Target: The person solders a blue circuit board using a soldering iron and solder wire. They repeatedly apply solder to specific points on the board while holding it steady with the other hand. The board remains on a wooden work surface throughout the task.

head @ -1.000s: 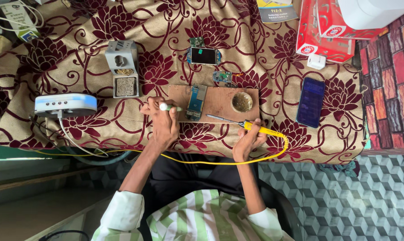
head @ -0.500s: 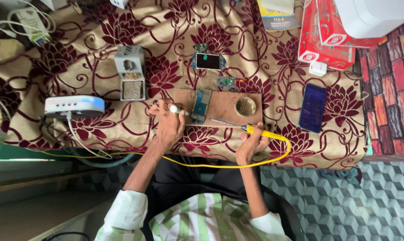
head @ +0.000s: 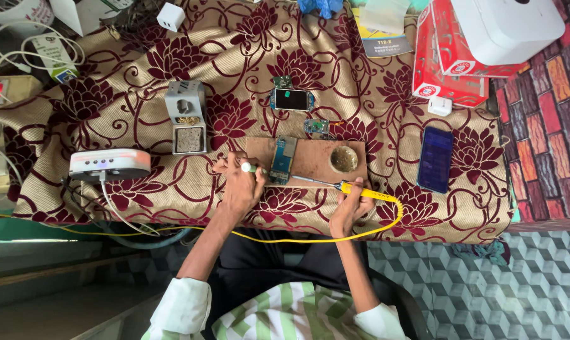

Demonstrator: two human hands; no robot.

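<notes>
My left hand [head: 239, 187] grips a small green-and-white tool [head: 249, 167] at the left edge of a brown wooden board [head: 316, 158]. A long blue circuit board [head: 283, 159] lies on the wood right beside that tool. My right hand [head: 349, 206] holds a yellow-handled soldering iron [head: 359, 191]; its metal tip points left toward the circuit board's lower end. A small round tin [head: 344, 159] sits on the right part of the wooden board.
Maroon floral cloth [head: 140, 82] covers the table. A grey iron stand [head: 186, 117] and a white station [head: 110, 164] lie left. Two small circuit boards [head: 291, 98] rest behind the wood, a dark phone [head: 435, 158] right, red boxes [head: 447, 69] far right. A yellow cable [head: 297, 239] loops near the front edge.
The view has shifted slightly, so everything sits a little lower in the picture. Both hands stay at the wooden board with the same tools.
</notes>
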